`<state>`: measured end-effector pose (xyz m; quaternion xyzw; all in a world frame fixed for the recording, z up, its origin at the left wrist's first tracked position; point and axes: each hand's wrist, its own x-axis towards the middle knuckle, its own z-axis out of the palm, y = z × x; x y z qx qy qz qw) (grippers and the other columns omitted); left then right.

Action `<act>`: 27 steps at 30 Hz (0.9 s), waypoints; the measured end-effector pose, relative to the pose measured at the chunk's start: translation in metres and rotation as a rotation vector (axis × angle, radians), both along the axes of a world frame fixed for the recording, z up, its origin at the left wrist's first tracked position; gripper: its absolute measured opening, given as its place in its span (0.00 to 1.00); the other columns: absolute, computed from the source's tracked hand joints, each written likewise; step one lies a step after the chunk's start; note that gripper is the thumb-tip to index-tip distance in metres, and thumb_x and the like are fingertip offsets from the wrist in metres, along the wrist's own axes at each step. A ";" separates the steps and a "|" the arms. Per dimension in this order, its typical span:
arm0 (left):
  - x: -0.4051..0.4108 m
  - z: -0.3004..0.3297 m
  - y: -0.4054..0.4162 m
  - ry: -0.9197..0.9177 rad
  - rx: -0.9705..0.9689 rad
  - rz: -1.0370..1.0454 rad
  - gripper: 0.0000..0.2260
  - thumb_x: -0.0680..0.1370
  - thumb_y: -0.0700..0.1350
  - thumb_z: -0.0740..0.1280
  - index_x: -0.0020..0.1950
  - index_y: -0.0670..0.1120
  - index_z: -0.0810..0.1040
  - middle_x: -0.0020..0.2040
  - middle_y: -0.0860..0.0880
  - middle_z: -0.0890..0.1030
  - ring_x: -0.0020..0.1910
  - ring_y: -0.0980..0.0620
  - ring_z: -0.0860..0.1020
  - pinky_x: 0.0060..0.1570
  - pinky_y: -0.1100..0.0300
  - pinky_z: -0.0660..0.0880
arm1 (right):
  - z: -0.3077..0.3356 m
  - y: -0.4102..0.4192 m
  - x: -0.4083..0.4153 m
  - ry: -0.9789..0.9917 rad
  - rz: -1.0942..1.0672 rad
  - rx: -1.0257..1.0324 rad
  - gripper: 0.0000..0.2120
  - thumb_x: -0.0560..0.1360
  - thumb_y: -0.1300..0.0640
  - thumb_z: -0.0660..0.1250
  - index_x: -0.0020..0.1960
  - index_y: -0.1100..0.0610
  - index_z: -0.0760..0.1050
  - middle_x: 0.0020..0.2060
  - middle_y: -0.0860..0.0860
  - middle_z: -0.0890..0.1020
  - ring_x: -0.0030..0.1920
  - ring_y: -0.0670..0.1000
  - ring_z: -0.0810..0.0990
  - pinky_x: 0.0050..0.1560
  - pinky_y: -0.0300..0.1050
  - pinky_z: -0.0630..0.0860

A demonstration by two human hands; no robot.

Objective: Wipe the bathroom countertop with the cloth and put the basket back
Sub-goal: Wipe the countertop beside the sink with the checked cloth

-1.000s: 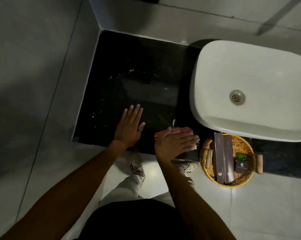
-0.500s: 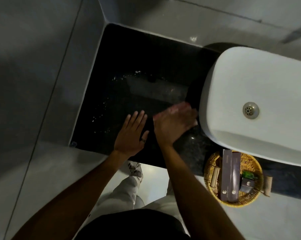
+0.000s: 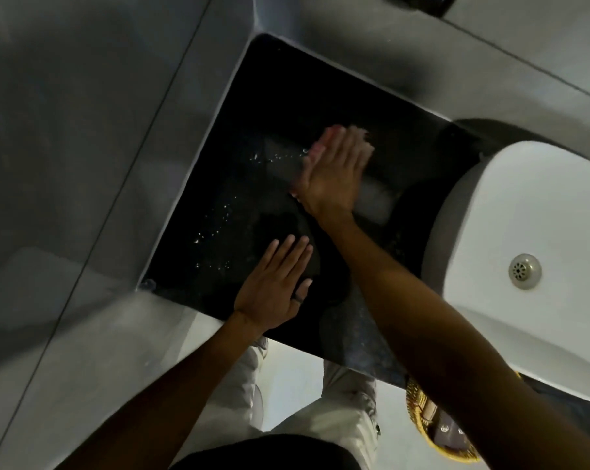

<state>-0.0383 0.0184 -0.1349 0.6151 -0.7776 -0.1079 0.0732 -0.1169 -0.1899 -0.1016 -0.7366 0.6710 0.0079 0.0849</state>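
Note:
The black countertop (image 3: 286,106) fills the middle of the view, with water drops glinting on its left half. My right hand (image 3: 334,174) lies flat near the back of it, pressing down on a pink cloth (image 3: 315,150) whose blurred edge shows past the fingers. My left hand (image 3: 273,286) rests flat and open on the counter's front edge, a dark ring on one finger. The yellow wicker basket (image 3: 419,405) with toiletries sits at the lower right, mostly hidden behind my right forearm.
A white vessel basin (image 3: 531,205) with a metal drain (image 3: 525,271) stands on the right of the counter. Grey tiled walls close the counter on the left and at the back. My legs and the pale floor show below the counter's front edge.
My right hand has slid the cloth from the counter's front edge toward the back. The left hand stayed planted. The view swung, so the basket dropped to the lower right behind my arm.

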 end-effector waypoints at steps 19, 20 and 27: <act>0.000 0.002 0.000 0.036 0.008 0.011 0.28 0.86 0.55 0.54 0.83 0.44 0.60 0.84 0.46 0.59 0.84 0.45 0.57 0.83 0.47 0.53 | 0.009 -0.009 0.063 -0.040 0.877 -0.032 0.32 0.83 0.46 0.50 0.82 0.63 0.59 0.81 0.63 0.62 0.83 0.65 0.57 0.82 0.66 0.53; 0.001 0.004 0.000 0.040 0.017 0.012 0.28 0.85 0.56 0.54 0.83 0.45 0.60 0.84 0.46 0.61 0.84 0.45 0.57 0.83 0.47 0.54 | 0.010 0.004 0.071 -0.028 0.948 -0.017 0.33 0.83 0.45 0.48 0.83 0.63 0.57 0.82 0.63 0.61 0.84 0.63 0.55 0.82 0.65 0.52; -0.001 0.015 -0.001 0.023 0.069 0.005 0.27 0.85 0.55 0.54 0.83 0.45 0.60 0.84 0.47 0.60 0.83 0.45 0.58 0.81 0.45 0.59 | 0.024 -0.014 0.061 0.045 1.146 -0.022 0.35 0.80 0.46 0.47 0.82 0.63 0.60 0.81 0.63 0.62 0.83 0.62 0.57 0.84 0.61 0.47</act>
